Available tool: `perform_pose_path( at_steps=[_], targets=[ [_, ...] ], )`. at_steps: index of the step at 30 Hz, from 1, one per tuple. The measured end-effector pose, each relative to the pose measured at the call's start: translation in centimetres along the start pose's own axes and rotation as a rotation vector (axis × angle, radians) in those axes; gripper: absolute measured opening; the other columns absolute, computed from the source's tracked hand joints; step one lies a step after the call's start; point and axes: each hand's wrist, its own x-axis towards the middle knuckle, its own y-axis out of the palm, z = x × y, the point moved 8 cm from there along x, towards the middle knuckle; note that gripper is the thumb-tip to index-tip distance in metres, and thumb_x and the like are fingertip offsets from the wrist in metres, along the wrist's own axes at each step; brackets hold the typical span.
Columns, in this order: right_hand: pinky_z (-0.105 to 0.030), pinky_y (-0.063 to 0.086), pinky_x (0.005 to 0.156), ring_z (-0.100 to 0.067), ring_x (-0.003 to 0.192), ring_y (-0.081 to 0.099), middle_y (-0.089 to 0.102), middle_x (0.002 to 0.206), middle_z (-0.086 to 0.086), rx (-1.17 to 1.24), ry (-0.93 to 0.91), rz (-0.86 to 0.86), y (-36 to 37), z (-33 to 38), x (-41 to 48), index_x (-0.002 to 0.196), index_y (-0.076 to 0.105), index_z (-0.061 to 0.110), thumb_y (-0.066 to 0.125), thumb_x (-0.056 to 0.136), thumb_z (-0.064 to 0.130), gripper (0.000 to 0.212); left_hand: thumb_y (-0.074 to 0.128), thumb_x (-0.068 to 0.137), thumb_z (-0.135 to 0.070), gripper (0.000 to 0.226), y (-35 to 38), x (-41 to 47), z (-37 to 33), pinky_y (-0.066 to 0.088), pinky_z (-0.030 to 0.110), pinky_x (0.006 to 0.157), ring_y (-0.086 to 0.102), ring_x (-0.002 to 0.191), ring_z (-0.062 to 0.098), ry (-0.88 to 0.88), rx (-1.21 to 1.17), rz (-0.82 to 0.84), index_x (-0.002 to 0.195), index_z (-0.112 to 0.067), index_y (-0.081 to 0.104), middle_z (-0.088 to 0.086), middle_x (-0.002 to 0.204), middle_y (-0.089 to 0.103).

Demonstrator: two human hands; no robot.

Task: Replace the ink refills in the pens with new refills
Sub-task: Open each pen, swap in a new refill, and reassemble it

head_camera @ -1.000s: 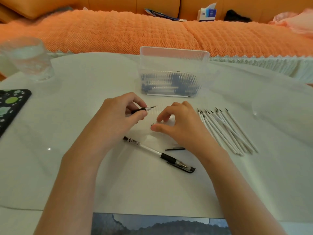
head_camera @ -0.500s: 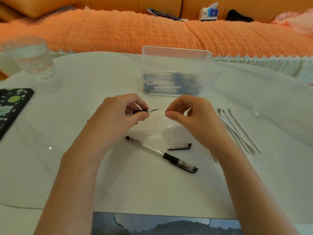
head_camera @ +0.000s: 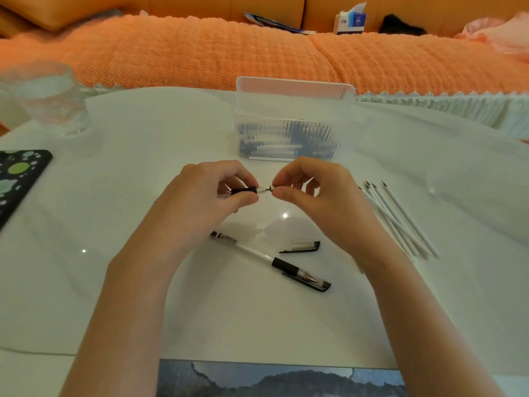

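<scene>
My left hand (head_camera: pixel 200 196) grips a pen by its black grip section (head_camera: pixel 244 191), tip pointing right. My right hand (head_camera: pixel 317 193) pinches the pen's small metal tip (head_camera: pixel 269 189) between thumb and forefinger, right against the grip. A capped white pen with black grip (head_camera: pixel 269 260) lies on the table below my hands. A loose clear-and-black pen cap (head_camera: pixel 302 246) lies beside it. Several white refills (head_camera: pixel 398 219) lie in a fan to the right. A clear ribbed box (head_camera: pixel 292 130) holding several pens stands behind my hands.
A glass of water (head_camera: pixel 45 96) stands at the far left. A black tablet with green spots (head_camera: pixel 20 179) lies at the left edge. An orange sofa (head_camera: pixel 229 53) runs along the back. A picture (head_camera: pixel 280 379) lies at the near table edge.
My right hand rose from the table and moved left to the pen tip held by my left hand. It now pinches the tip. The loose cap is uncovered.
</scene>
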Motion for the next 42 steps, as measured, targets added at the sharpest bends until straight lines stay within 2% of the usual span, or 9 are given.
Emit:
perform_pose_path(
  at_steps=[7, 12, 18, 21, 23, 26, 32, 37, 42],
  targets=[
    [-0.009, 0.04, 0.065, 0.0, 0.074, 0.054, 0.065, 0.078, 0.012, -0.038, 0.018, 0.082, 1.0, -0.3, 0.0, 0.088, 0.065, 0.023, 0.06, 0.09, 0.022, 0.006, 0.074, 0.078, -0.028, 0.013, 0.3, 0.0, -0.5, 0.05, 0.035, 0.084, 0.061, 0.087, 0.008, 0.043, 0.016, -0.009, 0.088, -0.032, 0.068, -0.014, 0.083, 0.068],
    [-0.013, 0.041, 0.065, -0.005, 0.073, 0.056, 0.065, 0.076, 0.012, -0.02, 0.038, 0.11, 1.3, -0.4, 0.0, 0.086, 0.065, 0.02, 0.05, 0.095, 0.029, 0.02, 0.075, 0.078, -0.026, 0.014, 0.5, 0.0, -0.7, 0.044, 0.024, 0.078, 0.06, 0.086, 0.003, 0.068, 0.035, -0.009, 0.087, -0.033, 0.068, -0.016, 0.085, 0.069],
    [-0.01, 0.043, 0.068, -0.002, 0.075, 0.055, 0.064, 0.085, 0.014, 0.019, 0.009, 0.11, 0.9, -0.3, -0.1, 0.095, 0.062, 0.021, 0.07, 0.083, 0.022, 0.014, 0.073, 0.078, -0.027, 0.013, 0.6, 0.0, -1.0, 0.038, 0.017, 0.072, 0.058, 0.084, 0.001, 0.08, 0.044, -0.004, 0.09, -0.031, 0.069, -0.015, 0.086, 0.068],
    [-0.008, 0.04, 0.066, 0.001, 0.071, 0.054, 0.064, 0.077, 0.013, 0.007, 0.016, 0.112, 1.2, -0.3, -0.1, 0.087, 0.064, 0.022, 0.066, 0.086, 0.024, 0.003, 0.073, 0.079, -0.027, 0.013, 0.5, 0.0, -1.1, 0.041, 0.018, 0.075, 0.06, 0.086, 0.003, 0.087, 0.039, -0.005, 0.091, -0.029, 0.069, -0.014, 0.087, 0.069],
    [-0.009, 0.04, 0.063, 0.001, 0.069, 0.055, 0.066, 0.075, 0.011, 0.009, 0.018, 0.113, 1.1, -0.2, -0.1, 0.084, 0.065, 0.022, 0.061, 0.089, 0.03, 0.01, 0.072, 0.079, -0.027, 0.014, 0.5, 0.0, -1.2, 0.044, 0.02, 0.081, 0.062, 0.089, 0.004, 0.088, 0.024, -0.007, 0.092, -0.028, 0.069, -0.014, 0.088, 0.069],
    [-0.012, 0.043, 0.065, -0.003, 0.075, 0.057, 0.067, 0.082, 0.013, -0.01, 0.015, 0.108, 0.7, -0.2, -0.1, 0.091, 0.067, 0.024, 0.059, 0.088, 0.038, 0.017, 0.073, 0.078, -0.028, 0.013, 0.4, -0.1, -1.2, 0.041, 0.018, 0.075, 0.061, 0.088, 0.003, 0.085, 0.025, -0.007, 0.09, -0.03, 0.068, -0.015, 0.087, 0.069],
    [-0.011, 0.042, 0.066, -0.001, 0.076, 0.056, 0.066, 0.081, 0.014, 0.035, -0.004, 0.08, 0.4, 0.1, -0.1, 0.088, 0.066, 0.022, 0.069, 0.084, 0.024, 0.005, 0.073, 0.079, -0.027, 0.011, 0.5, -0.1, -1.3, 0.047, 0.023, 0.082, 0.063, 0.088, 0.002, 0.086, 0.002, -0.002, 0.088, -0.03, 0.069, -0.016, 0.083, 0.069],
    [-0.006, 0.039, 0.063, 0.004, 0.066, 0.056, 0.068, 0.072, 0.008, 0.076, 0.014, 0.064, 0.4, 0.2, -0.2, 0.086, 0.067, 0.02, 0.065, 0.087, 0.02, 0.002, 0.073, 0.079, -0.024, 0.012, 0.3, -0.1, -1.5, 0.045, 0.012, 0.075, 0.063, 0.077, -0.004, 0.1, -0.006, -0.025, 0.089, -0.028, 0.07, -0.018, 0.076, 0.066],
    [-0.009, 0.04, 0.062, 0.002, 0.065, 0.056, 0.068, 0.071, 0.009, 0.085, 0.027, 0.048, 0.4, 0.0, -0.2, 0.083, 0.066, 0.021, 0.064, 0.088, 0.022, 0.005, 0.073, 0.078, -0.025, 0.012, 0.1, -0.1, -1.7, 0.047, 0.013, 0.078, 0.062, 0.078, -0.005, 0.112, 0.01, -0.06, 0.09, -0.027, 0.071, -0.019, 0.075, 0.066]
  ],
)
